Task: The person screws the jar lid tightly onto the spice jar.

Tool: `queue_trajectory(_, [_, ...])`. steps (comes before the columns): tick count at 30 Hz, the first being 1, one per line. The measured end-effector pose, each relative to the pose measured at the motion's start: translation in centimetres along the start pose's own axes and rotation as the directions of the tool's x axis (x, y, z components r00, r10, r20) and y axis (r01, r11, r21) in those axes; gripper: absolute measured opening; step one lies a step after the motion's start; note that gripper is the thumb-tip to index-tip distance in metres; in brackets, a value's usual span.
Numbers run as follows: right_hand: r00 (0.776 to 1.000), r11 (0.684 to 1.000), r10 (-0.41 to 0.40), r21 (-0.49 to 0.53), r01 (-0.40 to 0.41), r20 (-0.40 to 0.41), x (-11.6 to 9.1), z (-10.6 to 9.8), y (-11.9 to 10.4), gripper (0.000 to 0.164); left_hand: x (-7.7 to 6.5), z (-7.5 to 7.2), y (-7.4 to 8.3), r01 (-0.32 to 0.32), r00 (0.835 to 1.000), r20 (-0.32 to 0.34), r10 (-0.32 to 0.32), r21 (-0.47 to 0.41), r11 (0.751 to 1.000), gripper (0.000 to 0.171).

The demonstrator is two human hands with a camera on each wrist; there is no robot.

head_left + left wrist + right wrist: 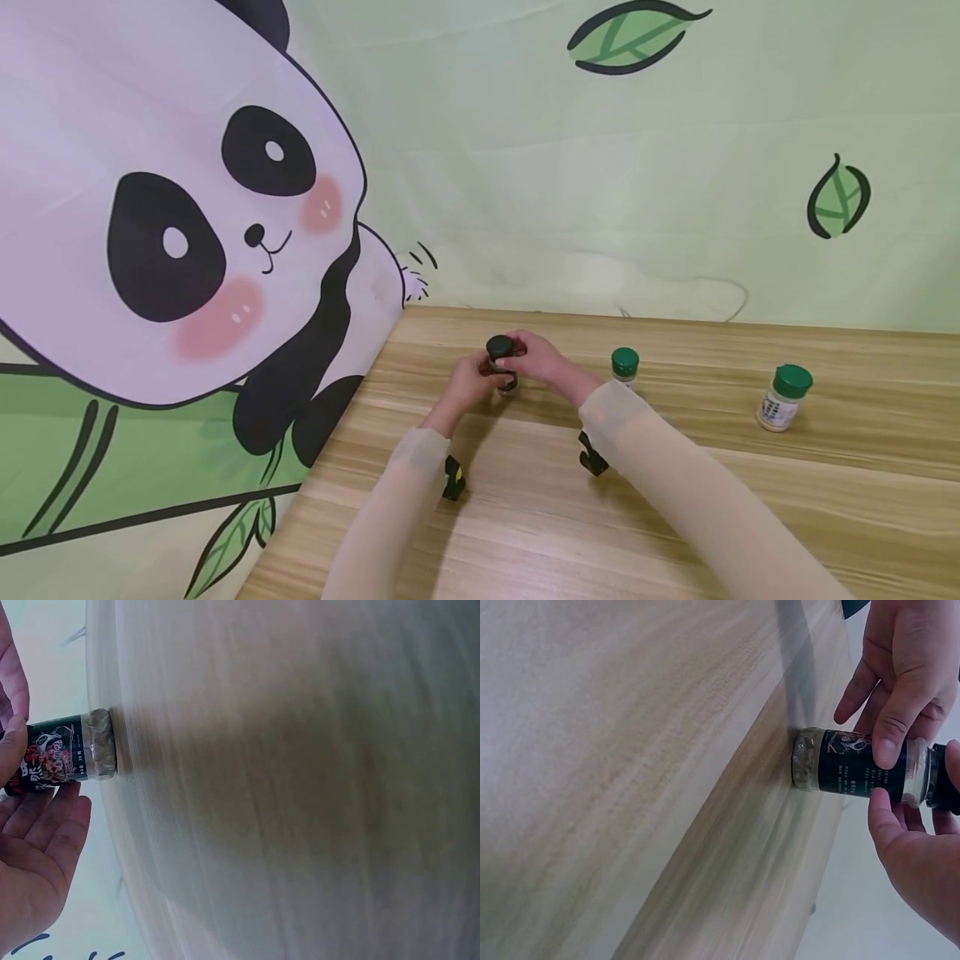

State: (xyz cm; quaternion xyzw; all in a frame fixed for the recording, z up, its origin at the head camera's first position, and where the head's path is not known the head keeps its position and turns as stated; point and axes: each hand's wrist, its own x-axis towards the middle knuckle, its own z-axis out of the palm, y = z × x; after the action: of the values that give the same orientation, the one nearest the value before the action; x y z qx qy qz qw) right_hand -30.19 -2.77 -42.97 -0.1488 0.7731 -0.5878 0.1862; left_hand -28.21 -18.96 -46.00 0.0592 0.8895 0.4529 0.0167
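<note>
A small glass seasoning jar (500, 347) with a black lid and a dark printed label stands nearly upright between the hands, its base close to the tabletop. My left hand (467, 385) holds the body from the left; in the right wrist view its thumb lies across the label (847, 771). From the other side my right hand (536, 358) grips the jar higher, with fingers at the neck and black lid. Pale contents show through the clear base (100, 744) in the left wrist view. The fingers hide part of the label.
Two green-lidded shaker bottles stand to the right on the wooden table (517, 533): a nearer one (625, 363), partly behind the right sleeve, and a farther one (783, 397). Black wrist devices sit under both forearms. A panda-printed cloth (510, 192) borders the table's back and left.
</note>
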Motion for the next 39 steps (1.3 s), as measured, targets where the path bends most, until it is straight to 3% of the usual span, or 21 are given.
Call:
queue_trajectory(14, [0.997,1.000,0.010,0.027,-0.009,-0.072,0.0,0.6,-0.1,0.056,0.1,0.0,0.0,-0.010,1.000,0.000,0.010,-0.005,1.000,0.041])
queue_trajectory(24, [0.994,1.000,-0.002,-0.015,0.001,-0.114,-0.1,0.8,0.2,0.056,0.1,0.0,-0.3,-0.003,1.000,0.008,0.003,0.010,1.000,0.041])
queue_trajectory(32, [1.000,1.000,-0.019,-0.020,0.019,-0.021,-0.1,0.1,-0.1,0.063,0.1,0.0,-0.1,0.001,1.000,0.002,-0.001,0.002,1.000,0.038])
queue_trajectory(39, [0.998,0.998,0.022,-0.052,-0.018,0.065,-0.3,-0.5,-0.8,0.057,0.1,0.0,0.0,0.006,1.000,-0.002,-0.006,0.023,1.000,0.036])
